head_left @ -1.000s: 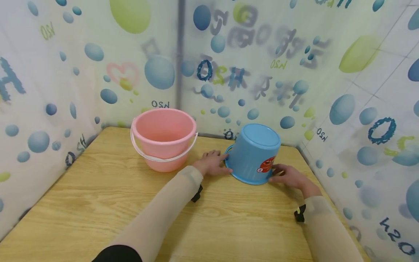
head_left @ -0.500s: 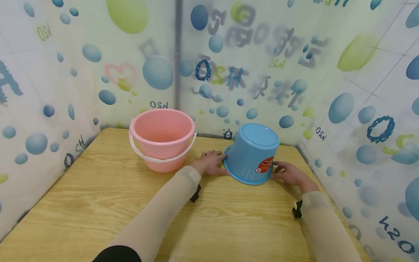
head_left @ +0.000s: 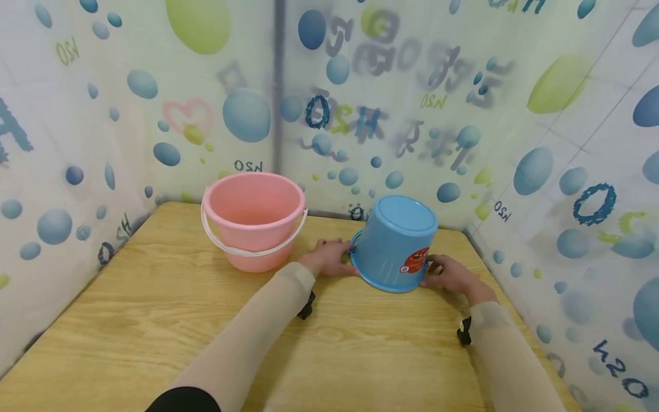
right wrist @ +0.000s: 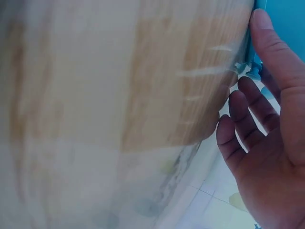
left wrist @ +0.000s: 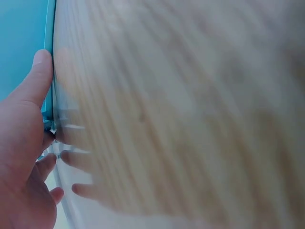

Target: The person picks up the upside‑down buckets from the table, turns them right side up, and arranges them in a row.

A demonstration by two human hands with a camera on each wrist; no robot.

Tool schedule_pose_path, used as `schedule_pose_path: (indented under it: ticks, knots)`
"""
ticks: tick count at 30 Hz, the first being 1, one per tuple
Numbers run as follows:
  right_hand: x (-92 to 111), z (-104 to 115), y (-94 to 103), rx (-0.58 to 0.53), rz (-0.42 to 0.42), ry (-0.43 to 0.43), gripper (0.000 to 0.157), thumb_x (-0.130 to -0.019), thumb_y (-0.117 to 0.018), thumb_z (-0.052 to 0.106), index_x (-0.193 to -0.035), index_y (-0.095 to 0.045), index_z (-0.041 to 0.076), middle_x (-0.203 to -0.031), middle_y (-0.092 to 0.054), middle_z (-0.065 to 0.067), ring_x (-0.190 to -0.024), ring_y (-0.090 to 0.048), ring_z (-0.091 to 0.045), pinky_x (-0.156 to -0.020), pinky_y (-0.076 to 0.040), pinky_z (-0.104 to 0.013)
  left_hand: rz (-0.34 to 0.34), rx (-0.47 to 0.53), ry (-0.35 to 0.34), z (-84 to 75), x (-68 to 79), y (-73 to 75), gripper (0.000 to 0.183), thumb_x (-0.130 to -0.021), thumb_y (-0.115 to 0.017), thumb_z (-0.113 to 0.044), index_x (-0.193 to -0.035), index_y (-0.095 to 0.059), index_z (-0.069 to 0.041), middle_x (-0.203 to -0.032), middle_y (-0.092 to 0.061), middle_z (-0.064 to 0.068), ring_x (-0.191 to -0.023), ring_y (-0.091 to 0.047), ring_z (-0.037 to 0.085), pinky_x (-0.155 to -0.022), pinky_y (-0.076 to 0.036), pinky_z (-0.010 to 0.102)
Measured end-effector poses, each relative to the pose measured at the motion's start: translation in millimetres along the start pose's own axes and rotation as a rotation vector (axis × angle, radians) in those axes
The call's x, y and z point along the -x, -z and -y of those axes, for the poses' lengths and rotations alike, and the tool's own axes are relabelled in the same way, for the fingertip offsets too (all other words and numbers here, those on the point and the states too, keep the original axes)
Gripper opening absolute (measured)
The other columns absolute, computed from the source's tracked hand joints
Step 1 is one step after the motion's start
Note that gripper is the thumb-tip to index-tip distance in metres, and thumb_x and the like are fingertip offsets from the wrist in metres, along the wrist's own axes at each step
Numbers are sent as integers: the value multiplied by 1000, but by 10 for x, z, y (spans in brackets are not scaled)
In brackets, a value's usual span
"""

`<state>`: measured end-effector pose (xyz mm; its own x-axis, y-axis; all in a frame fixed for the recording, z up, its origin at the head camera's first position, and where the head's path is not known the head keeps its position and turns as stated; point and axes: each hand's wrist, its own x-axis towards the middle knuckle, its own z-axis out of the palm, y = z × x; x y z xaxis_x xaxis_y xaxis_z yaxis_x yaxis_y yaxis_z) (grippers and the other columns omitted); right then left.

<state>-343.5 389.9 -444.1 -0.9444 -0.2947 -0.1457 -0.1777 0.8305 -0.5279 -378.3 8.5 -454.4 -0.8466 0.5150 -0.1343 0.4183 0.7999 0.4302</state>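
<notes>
A blue bucket with a red label stands upside down on the wooden table, its rim against the tabletop. On its left side my left hand touches the rim with a straight thumb. The left wrist view shows that thumb along the blue edge, the other fingers loosely bent near the table. My right hand is at the opposite side of the rim. In the right wrist view its thumb rests on the edge, with the fingers relaxed beside a small blue lug.
To the left of the blue bucket a pink bucket stands upright, its white handle hanging at the front. Patterned curtains surround the wooden table at the back and sides.
The right thumb draws slightly off the rim and comes back to it. The blue bucket stays in place between the hands; the view shifts a little.
</notes>
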Motion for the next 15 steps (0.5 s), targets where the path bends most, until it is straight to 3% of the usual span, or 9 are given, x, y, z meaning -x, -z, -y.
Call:
schedule_pose_path:
  ticks: [4, 10, 15]
  knots:
    - [-1, -14, -17, -6, -23, 2, 81, -93, -91, 33, -155, -54, -2, -129, -68, -25, -105, -65, -32, -89, -57, -44, -5, -5, -10, 35, -4, -26, 89, -101, -69, -67, -172, -40, -21, -177, -42, 6, -170, -26, 33, -135, -19, 62]
    - [24, -23, 3, -21, -41, -10, 83, -95, -88, 42, -160, -53, 5, -144, -66, -27, -115, -67, -38, -99, -58, -51, 6, 44, -23, 88, -25, -27, 90, -102, -69, -66, -172, -39, -19, -176, -42, 8, -170, -25, 34, -134, -19, 64]
    - [46, -35, 8, -28, -51, 13, 84, -98, -84, 42, -164, -49, 2, -150, -64, -30, -119, -68, -40, -100, -59, -53, 20, 95, -8, 135, -67, -52, 89, -104, -68, -63, -174, -34, -21, -179, -37, 6, -172, -20, 31, -135, -16, 62]
